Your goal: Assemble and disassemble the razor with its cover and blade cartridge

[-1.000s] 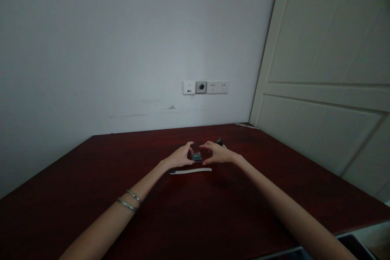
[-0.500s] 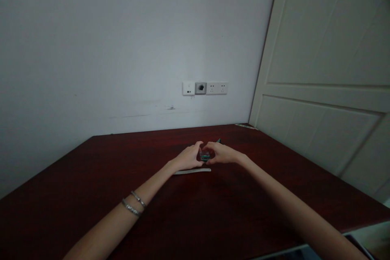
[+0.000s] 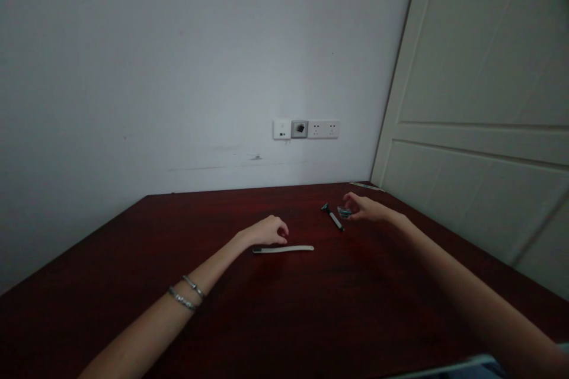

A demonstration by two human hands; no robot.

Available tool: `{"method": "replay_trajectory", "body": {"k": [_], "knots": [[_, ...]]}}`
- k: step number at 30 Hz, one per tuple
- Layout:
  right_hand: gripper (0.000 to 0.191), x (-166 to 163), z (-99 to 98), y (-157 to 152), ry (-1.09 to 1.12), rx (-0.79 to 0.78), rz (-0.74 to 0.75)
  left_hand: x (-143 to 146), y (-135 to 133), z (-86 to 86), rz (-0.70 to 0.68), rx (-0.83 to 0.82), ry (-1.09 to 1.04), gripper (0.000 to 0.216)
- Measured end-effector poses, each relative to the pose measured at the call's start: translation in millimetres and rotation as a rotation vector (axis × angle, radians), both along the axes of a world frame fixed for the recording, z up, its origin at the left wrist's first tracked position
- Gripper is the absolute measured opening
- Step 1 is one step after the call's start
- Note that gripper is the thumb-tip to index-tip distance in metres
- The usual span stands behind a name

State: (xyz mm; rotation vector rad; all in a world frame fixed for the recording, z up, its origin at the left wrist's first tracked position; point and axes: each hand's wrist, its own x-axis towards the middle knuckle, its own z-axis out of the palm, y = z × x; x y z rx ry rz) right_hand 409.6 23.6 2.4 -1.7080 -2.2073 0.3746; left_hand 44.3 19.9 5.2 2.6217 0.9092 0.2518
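Note:
A small clear plastic case (image 3: pixel 344 212) with dark green parts inside lies at the fingertips of my right hand (image 3: pixel 361 208), held between thumb and fingers. Just left of it, a razor (image 3: pixel 334 219) with a dark head and grey handle rests on the tabletop. My left hand (image 3: pixel 268 230) hovers low with fingers curled and a gap between thumb and forefinger; nothing shows in it. Right below that hand lies a long, thin whitish strip (image 3: pixel 284 249) with a dark left end; its exact kind cannot be made out.
The dark red tabletop (image 3: pixel 267 308) meets a pale wall with a row of sockets (image 3: pixel 315 129). A panelled white door (image 3: pixel 480 130) stands along the right side. A flat thin strip (image 3: pixel 367 186) lies at the far right corner.
My hands were together around the clear case. My right hand has carried it to the right, beside the razor, which now shows fully. My left hand has let go and drawn slightly left.

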Motion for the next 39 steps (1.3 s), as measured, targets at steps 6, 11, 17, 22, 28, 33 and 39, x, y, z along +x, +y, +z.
{"method": "replay_trajectory", "body": {"k": [6,11,17,22,28,33,39], "knots": [[0.060,30,-26.7,13,0.014,-0.095,-0.003,1,-1,-4.0,-0.022,-0.033,0.060,0.019],[0.059,32,-34.1,18,0.033,-0.106,0.009,8,-5,-7.7,-0.048,-0.012,0.118,0.024],[0.059,31,-36.5,21,0.050,-0.126,0.005,17,-13,-12.4,-0.024,0.081,0.185,0.025],[0.063,28,-37.8,21,0.082,-0.148,-0.021,22,-18,-10.7,0.008,0.107,0.251,0.021],[0.050,6,-11.9,9,-0.033,-0.044,-0.104,21,-19,-13.2,-0.006,0.147,0.259,0.020],[0.026,-54,11.6,-19,-0.006,0.051,-0.011,17,-21,-12.6,-0.081,0.248,0.229,0.018],[0.029,-139,8.7,-71,-0.065,0.051,0.138,16,-22,-9.7,-0.161,0.410,0.193,0.016]]}}
